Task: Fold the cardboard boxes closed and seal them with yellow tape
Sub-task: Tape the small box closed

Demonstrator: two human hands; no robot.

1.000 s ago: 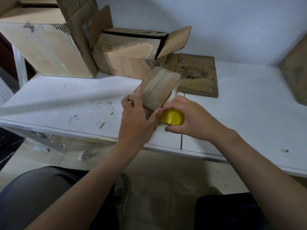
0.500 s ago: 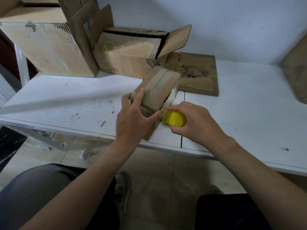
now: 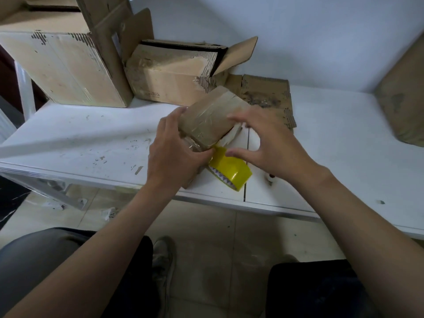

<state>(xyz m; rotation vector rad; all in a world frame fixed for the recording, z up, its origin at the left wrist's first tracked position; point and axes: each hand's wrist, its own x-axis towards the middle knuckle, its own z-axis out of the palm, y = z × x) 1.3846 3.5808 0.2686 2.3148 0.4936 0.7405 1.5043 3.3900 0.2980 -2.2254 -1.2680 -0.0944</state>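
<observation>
Now: small box tipped up for taping

My left hand (image 3: 174, 154) grips the near end of the small box (image 3: 213, 115), holding it tilted off the table (image 3: 91, 138) so its taped face is toward me. My right hand (image 3: 270, 148) arches beside it, fingers spread, tips touching the box's right edge, gripping nothing. The yellow tape roll (image 3: 231, 173) lies near the table's front edge, just below the box. A strip seems to run up to the lower corner, so I judge the seal begun. Behind, the large box (image 3: 64, 65) has its flaps open.

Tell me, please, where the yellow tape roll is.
Head view: the yellow tape roll lies near the white table's front edge, just below the small box, beside the left hand.
</observation>
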